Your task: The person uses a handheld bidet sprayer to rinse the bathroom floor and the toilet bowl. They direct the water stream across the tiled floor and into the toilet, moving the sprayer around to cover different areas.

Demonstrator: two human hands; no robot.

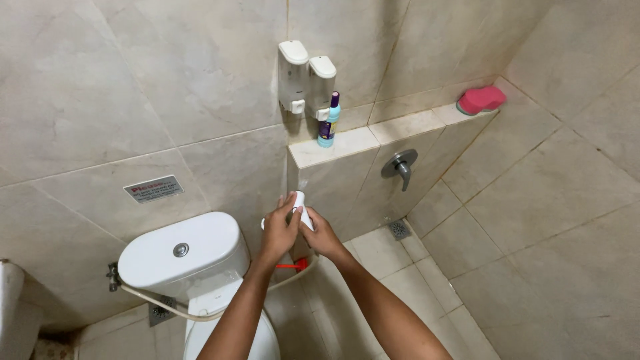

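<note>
A white bidet sprayer head (pixel 299 203) sits upright between both hands, in front of the low tiled wall and just right of the toilet tank. The left hand (pixel 280 230) wraps its fingers around the sprayer's left side, thumb up near the top, closed on it. The right hand (pixel 322 235) comes in from the right and grips the lower part of the same sprayer, fingers curled on it too. The two hands touch each other around it.

A pale hose (pixel 200 312) runs from under the hands, down and along the front of the toilet tank (pixel 183 257), a white cistern with a round chrome flush button on its lid. Below the hands a small red valve handle (pixel 293 266) shows against the wall.

The low tiled ledge (pixel 353 141) above carries a teal bottle with a purple cap (pixel 328 123), standing upright. Just beside it, two white soap dispensers (pixel 306 77) hang on the wall. Farther right along the ledge lies a pink object (pixel 481 99), well apart from the bottle. A chrome tap handle (pixel 401 164) sticks out of the ledge's front face, and a floor drain (pixel 399 229) lies below it. A small sign plate (pixel 153 189) is fixed to the wall above the tank.
</note>
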